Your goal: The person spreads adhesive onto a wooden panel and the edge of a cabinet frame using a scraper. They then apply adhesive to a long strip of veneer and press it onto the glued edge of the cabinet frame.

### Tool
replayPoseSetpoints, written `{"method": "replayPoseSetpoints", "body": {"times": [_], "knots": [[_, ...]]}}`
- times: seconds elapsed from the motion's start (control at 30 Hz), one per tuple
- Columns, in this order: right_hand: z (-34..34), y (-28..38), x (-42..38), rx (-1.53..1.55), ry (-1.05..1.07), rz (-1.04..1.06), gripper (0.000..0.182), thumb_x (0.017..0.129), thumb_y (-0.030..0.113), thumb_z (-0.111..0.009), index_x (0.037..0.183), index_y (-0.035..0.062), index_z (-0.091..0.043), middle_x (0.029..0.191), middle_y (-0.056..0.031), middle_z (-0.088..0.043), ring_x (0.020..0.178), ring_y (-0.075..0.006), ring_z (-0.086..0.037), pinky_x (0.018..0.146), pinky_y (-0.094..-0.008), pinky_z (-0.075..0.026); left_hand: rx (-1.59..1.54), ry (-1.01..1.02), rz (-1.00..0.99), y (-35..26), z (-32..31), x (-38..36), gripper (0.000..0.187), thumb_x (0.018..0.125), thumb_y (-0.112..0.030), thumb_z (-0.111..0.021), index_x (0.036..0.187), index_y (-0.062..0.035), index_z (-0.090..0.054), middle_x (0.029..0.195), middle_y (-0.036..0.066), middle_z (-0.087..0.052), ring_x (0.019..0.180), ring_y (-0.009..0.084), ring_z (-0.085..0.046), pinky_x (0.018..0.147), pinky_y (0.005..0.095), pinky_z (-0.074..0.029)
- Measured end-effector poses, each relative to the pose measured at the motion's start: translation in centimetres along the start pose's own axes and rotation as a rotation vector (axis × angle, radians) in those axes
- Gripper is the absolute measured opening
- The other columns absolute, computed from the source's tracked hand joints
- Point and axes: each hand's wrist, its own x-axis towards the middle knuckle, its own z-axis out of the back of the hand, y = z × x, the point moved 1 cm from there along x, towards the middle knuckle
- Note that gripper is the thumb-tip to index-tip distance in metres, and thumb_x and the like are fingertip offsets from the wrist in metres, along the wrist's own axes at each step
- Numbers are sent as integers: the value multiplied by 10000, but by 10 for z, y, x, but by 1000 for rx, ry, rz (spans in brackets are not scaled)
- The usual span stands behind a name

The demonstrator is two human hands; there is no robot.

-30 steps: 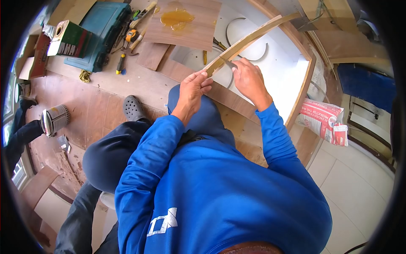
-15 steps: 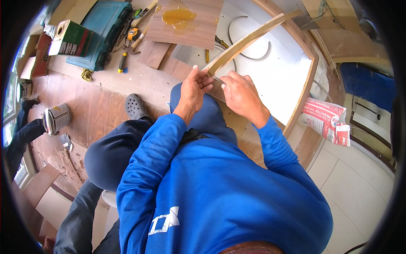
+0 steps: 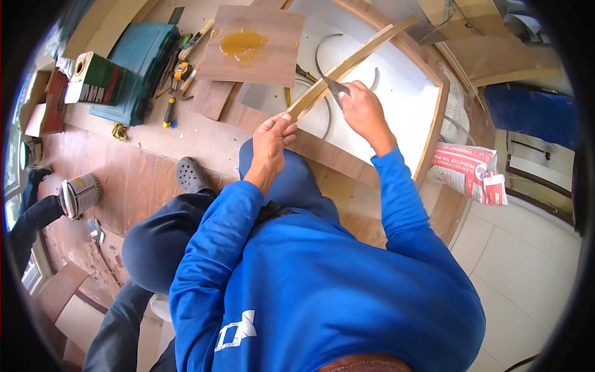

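Observation:
A long, narrow wooden strip (image 3: 365, 51) slants up and away to the right, its upper face looking coated with something yellowish. My left hand (image 3: 271, 141) pinches the near end between thumb and fingers. My right hand (image 3: 365, 118) is closed around a dark flat scraper (image 3: 335, 88), whose blade lies at the strip's side, partway along it. The scraper's handle is hidden in my fist. Beyond the strip's left side, a puddle of amber glue (image 3: 243, 44) sits on a wood-grain board (image 3: 279, 65).
Below the strip is a white-lined cabinet frame (image 3: 434, 124) with curled thin strips inside. Left of the board lie a hammer (image 3: 180, 96), a tape measure (image 3: 182, 71) and a teal case (image 3: 136, 68). A cement bag (image 3: 468, 173) stands right; a can (image 3: 80, 193) and another person's legs (image 3: 118, 328) are left.
My right hand has moved up and away from my left, carrying the scraper along the strip. My left hand still holds the near end. The whole view has shifted slightly.

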Motion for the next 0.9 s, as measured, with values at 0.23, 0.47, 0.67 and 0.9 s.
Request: {"method": "replayPoseSetpoints", "body": {"times": [0.23,0.47,0.67,0.9], "knots": [[-40,-8,-3,-315,-24,83,232,924,93,-603,1140,72,-683,971,-90,-623,961,-287,-636,823,-452,-443,-8,43,-52,-13,-20,-13,281,964,-164,-686,1172,18,-633,1042,111,-726,849,136,-678,752,262,-550],[-25,15,-21,-110,64,177,224,937,110,-586,1132,59,-686,981,-97,-633,940,-306,-631,806,-453,-445,0,28,-40,-12,-20,-10,282,960,-156,-685,1169,25,-631,1030,113,-726,845,136,-680,737,262,-553],[-28,-13,8,-317,-75,47,175,928,126,-578,1059,68,-678,977,-96,-624,939,-296,-630,820,-465,-429,21,36,-38,-13,-20,-10,278,960,-148,-660,1172,28,-630,1027,112,-723,828,132,-671,734,259,-545],[-29,23,-15,-273,127,107,213,929,103,-585,1110,55,-686,948,-109,-615,924,-313,-629,812,-462,-442,56,21,-94,-12,-22,-13,281,948,-149,-670,1165,28,-638,1014,92,-716,818,127,-662,738,260,-539]]}}
